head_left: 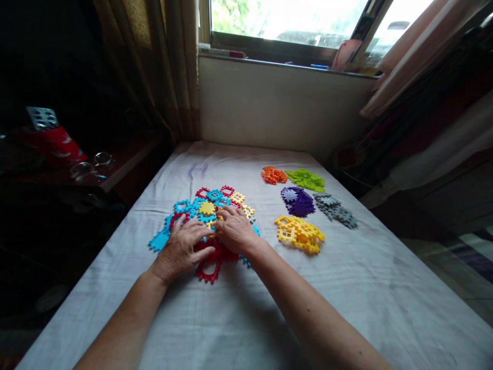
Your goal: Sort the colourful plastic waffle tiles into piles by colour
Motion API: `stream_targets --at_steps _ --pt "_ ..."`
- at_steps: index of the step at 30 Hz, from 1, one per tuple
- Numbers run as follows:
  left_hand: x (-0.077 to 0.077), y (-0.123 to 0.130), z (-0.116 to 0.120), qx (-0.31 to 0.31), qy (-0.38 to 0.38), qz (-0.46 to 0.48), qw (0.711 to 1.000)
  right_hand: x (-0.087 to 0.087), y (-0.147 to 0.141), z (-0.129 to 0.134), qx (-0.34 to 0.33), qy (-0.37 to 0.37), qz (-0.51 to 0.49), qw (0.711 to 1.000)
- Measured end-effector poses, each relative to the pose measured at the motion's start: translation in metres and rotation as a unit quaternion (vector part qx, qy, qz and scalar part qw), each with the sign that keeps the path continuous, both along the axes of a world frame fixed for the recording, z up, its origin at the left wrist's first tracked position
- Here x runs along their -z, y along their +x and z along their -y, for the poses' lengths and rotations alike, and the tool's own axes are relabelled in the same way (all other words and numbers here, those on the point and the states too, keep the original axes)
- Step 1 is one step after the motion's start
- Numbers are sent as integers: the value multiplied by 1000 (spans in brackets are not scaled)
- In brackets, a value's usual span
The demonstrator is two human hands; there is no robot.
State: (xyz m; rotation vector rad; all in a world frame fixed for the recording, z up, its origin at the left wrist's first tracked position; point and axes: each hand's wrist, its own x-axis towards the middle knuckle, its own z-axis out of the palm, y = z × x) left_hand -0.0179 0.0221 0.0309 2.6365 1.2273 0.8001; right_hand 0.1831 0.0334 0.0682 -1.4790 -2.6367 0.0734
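Note:
A mixed pile of flat plastic interlocking tiles with toothed edges, in blue, red, yellow and cream, lies on the bed. My left hand rests at the pile's near left side, fingers spread over the tiles, holding nothing. My right hand reaches into the middle of the pile with its fingers bent down and close together; what is between the fingertips is hidden. Just beyond the hands is a solid yellow tile. A red frame tile lies at the near edge, and a blue tile at the left.
Right of the mixed pile lie single-colour heaps: orange tiles, green tiles, purple tiles, grey tiles and yellow tiles. Eyeglasses and a red container are on a side table at left.

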Motion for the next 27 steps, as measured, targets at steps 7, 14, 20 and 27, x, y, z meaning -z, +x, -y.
stream_targets --at_steps 7,14,20,27 --pt "-11 5 3 18 -8 -9 1000 16 -2 -3 51 30 -176 983" --pt "-1 4 0 19 26 10 999 10 60 13 53 77 -329 940" --pt "3 7 -3 -2 54 28 998 16 165 54 288 167 -189 924" --pt "3 10 -3 -19 65 57 996 28 180 68 326 141 -133 925"
